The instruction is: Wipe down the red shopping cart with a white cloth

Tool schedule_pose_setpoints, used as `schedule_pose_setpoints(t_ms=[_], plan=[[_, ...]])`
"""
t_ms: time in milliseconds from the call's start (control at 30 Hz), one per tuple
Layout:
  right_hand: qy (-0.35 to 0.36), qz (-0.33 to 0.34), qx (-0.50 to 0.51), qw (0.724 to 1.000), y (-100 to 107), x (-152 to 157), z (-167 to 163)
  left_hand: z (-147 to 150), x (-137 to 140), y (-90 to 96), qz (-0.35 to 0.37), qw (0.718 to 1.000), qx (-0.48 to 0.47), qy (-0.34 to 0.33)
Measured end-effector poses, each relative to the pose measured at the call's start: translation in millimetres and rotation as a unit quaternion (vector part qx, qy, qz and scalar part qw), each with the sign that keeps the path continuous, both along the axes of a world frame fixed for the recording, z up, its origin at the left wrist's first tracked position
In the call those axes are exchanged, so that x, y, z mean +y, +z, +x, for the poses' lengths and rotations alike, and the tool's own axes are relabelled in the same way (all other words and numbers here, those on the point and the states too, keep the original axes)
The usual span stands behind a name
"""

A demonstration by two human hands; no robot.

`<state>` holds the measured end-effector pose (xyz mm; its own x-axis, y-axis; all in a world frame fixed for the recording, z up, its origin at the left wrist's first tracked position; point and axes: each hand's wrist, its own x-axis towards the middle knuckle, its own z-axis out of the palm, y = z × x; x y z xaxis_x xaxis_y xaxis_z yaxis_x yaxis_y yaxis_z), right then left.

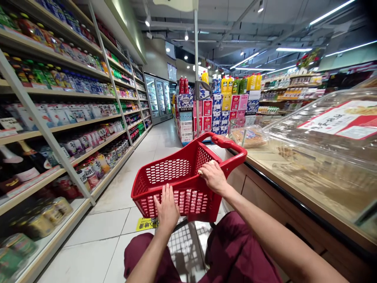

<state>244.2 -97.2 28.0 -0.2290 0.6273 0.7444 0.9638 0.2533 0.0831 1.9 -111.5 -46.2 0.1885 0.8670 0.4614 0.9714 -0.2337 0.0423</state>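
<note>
A red plastic shopping cart (173, 182) with perforated basket walls stands right in front of me. My left hand (168, 208) lies against the near side of its basket, fingers stretched out and close to the rim. At the rim near the handle end, my right hand (214, 177) is bent over the edge. A small pale, cloth-like piece (200, 171) peeks out from under its fingers, mostly hidden by them. The curved red cart handle (225, 142) rises behind my right hand and is not held. The basket floor is largely hidden.
Drink shelves (73, 94) line the left side. To the right runs a wooden counter (294, 188) with clear food boxes (326, 129). Stacked drink cartons (203, 116) stand ahead, with glass-door fridges (159, 96) beyond. A yellow floor sign (144, 224) lies beneath the cart.
</note>
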Motion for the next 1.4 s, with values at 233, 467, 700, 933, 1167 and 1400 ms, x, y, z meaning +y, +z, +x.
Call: schedule_pose_setpoints(t_ms=[233, 467, 700, 933, 1167, 1400], plan=[[-0.142, 0.08, 0.094, 0.982, 10.0, -3.1, 48.8, 5.8, -3.6, 1.6, -0.002, 1.0, 0.005, -0.012], [-0.061, 0.043, 0.05, 0.996, 6.3, -4.0, 34.5, 7.2, -2.4, -0.5, 0.01, 0.999, 0.023, -0.029], [-0.04, 0.038, 0.035, 0.998, -2.7, -3.3, 14.5, 7.6, -1.8, -0.5, 0.017, 0.999, 0.009, -0.029], [-0.145, 0.077, 0.131, 0.978, 4.2, -2.7, 34.6, -0.2, 4.4, -3.8, 0.015, 1.0, -0.008, 0.01], [-0.003, 0.01, 0.027, 1.0, -7.6, -1.5, 8.2, -5.8, 3.9, -4.6, 0.027, 1.0, 0.001, 0.009], [-0.071, 0.047, 0.083, 0.993, -11.6, 6.3, 3.6, -8.0, 2.0, -4.3, 0.012, 1.0, 0.001, 0.013]])
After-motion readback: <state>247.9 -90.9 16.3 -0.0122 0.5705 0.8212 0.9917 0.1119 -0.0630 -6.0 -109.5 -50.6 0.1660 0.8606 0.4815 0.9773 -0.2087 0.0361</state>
